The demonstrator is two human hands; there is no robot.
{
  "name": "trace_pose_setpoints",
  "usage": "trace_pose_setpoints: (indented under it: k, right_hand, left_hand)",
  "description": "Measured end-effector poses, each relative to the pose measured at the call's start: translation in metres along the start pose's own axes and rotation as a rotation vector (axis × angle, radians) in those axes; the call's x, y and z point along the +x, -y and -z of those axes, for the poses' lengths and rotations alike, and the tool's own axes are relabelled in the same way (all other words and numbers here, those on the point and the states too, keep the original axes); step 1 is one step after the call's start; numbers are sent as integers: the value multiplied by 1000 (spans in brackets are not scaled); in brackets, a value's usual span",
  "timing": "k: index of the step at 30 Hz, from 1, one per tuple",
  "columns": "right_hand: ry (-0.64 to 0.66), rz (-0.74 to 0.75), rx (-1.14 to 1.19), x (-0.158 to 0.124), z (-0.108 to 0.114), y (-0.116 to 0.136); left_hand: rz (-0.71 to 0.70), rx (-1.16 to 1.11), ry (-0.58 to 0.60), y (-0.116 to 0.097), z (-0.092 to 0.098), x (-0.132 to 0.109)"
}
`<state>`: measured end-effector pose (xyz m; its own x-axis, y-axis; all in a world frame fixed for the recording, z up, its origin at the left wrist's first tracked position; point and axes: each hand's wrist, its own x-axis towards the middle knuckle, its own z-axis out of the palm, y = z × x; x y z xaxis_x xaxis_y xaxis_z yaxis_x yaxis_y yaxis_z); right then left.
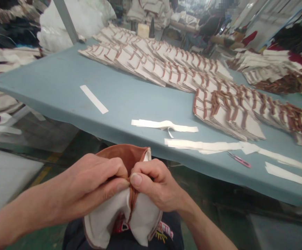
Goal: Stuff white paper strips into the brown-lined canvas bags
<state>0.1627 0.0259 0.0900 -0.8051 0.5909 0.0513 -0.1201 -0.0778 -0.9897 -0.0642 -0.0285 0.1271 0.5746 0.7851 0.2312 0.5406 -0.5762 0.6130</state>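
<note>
Both my hands pinch one fabric piece (122,218) over my lap, below the table's near edge. The piece is cream cloth with a brown lining and brown trim, folded between my fingers. My left hand (93,184) grips it from the left, thumb pressed along the fold. My right hand (153,184) grips it from the right, thumb meeting the left one at the seam. The cloth's lower corners hang down over my dark clothing.
A blue-grey table (62,86) carries long overlapping rows of cream and brown fabric pieces (166,66), white cloth strips (166,125), a white strip (93,99) and small pink snips (239,160). More stacks (270,69) lie at the right. A person sits at the far end.
</note>
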Motion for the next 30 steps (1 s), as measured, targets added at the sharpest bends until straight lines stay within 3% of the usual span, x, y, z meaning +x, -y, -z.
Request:
trace_pose_setpoints:
  k: [5,11,15,20,25,30]
  right_hand:
    - [-133,122,188,3,-26,-10]
    - [-342,74,349,0,-49,-23]
    - [-207,78,231,-2,-35,-22]
    - [8,81,-83,-5,-3,-5]
    - [-2,251,-526,-11,14,22]
    - [11,275,-786,-18,14,35]
  left_hand:
    - [241,-244,-18,-3,-10,-10]
    - [414,-718,-115,-3,-28,-8]
    - [467,-879,-99,4,-34,-9]
    - [417,-818,-40,14,-29,-17]
    - [335,-694,15,14,-12,-10]
    - [260,-454,113,6,8,10]
